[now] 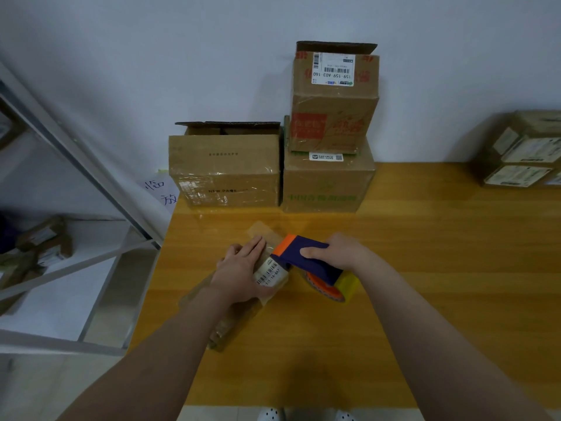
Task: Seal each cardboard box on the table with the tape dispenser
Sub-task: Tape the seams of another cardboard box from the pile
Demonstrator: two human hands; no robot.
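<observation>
Close in on the desk, a flat cardboard box lies with its long axis running from 7 to 1 o'clock. It is pinned under the left hand, whose fingers are laid straight and flat on its top. The tape dispenser is gripped in the right hand at 3 o'clock of that box. Its orange nose is pointed to 10 o'clock, at the box's right edge, so a pull along the long axis is judged next. At 12 o'clock, an open-topped box is stood beside a lower box, on which a third box is carried.
</observation>
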